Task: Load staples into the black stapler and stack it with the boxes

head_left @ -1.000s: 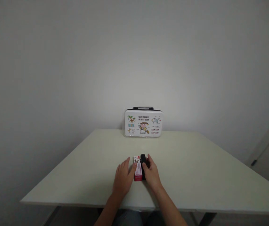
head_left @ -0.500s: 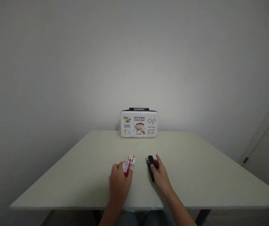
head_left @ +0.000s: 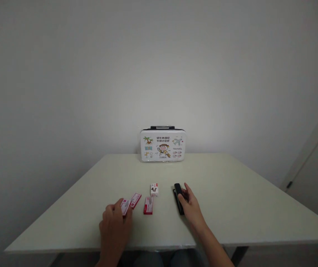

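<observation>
My left hand (head_left: 114, 227) rests on the table near its front edge and holds a small red-and-white box (head_left: 125, 206) at its fingertips. Two more such boxes lie close by: one (head_left: 135, 200) just right of the held box and one (head_left: 148, 205) further right. A fourth small box (head_left: 154, 189) stands a little farther back. My right hand (head_left: 191, 207) rests on a black stapler (head_left: 178, 197) that lies on the table, fingers over its right side.
A white case (head_left: 162, 145) with cartoon travel pictures and a black handle stands upright at the table's (head_left: 231, 200) far edge against the plain wall. A door shows at the right edge.
The boxes and stapler, bunched together a second ago, are now apart. My left hand moved left with a box, leaving others spread on the table. My right hand slid the stapler right.
</observation>
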Action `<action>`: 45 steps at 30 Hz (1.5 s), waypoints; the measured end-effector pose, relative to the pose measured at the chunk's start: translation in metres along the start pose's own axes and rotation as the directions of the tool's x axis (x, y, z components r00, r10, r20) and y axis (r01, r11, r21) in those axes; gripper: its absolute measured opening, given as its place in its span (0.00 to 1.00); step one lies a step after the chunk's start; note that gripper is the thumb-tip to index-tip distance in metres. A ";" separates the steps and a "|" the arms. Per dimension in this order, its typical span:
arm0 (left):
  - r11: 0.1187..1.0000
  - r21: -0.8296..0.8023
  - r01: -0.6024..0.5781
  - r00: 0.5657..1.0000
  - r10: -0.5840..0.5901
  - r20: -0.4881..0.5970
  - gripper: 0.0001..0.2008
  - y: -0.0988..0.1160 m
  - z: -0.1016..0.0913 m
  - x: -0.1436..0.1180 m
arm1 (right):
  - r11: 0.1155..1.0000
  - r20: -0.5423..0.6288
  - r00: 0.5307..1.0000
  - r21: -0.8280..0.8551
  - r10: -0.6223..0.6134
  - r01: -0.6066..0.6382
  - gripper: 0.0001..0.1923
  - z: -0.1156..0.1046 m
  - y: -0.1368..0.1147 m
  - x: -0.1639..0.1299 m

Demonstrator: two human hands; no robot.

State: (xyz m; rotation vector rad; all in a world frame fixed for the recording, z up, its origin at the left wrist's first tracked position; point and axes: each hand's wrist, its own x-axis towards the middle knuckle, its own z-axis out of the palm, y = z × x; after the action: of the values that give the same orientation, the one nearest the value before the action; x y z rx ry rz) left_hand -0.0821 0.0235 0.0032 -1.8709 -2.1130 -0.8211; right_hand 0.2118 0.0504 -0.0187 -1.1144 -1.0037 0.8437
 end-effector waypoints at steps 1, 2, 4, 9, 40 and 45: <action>1.000 0.029 -0.006 1.000 0.006 0.019 0.19 -0.003 -0.006 -0.007 | 1.000 -0.008 1.000 0.005 0.006 -0.006 0.42 0.001 -0.001 -0.001; 0.998 0.058 -0.016 0.999 0.014 0.033 0.20 -0.004 -0.012 -0.012 | 1.000 -0.019 1.000 0.005 0.013 -0.013 0.41 0.001 -0.002 -0.002; 0.993 0.110 -0.042 0.998 0.038 0.042 0.20 -0.002 -0.019 -0.019 | 1.000 -0.042 0.999 0.002 0.029 -0.029 0.40 0.002 -0.006 -0.005; 0.984 0.177 -0.025 0.999 0.021 0.025 0.20 0.004 -0.016 -0.018 | 0.998 -0.048 0.998 -0.032 0.044 -0.045 0.42 0.002 -0.015 -0.012; 0.703 -0.473 -0.531 0.722 0.668 0.182 0.25 0.068 0.001 -0.009 | 0.801 0.364 0.917 -0.495 -0.162 0.337 0.22 0.006 -0.060 -0.016; 0.680 -0.491 -0.545 0.700 0.691 0.179 0.25 0.067 -0.001 -0.010 | 0.715 0.290 0.931 -0.602 -0.219 0.356 0.12 0.052 -0.068 -0.025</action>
State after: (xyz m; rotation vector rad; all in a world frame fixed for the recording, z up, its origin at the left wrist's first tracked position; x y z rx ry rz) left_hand -0.0156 0.0174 0.0171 -2.9144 -1.2711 -0.8188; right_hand 0.1580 0.0272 0.0486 -1.4122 -1.6755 0.3396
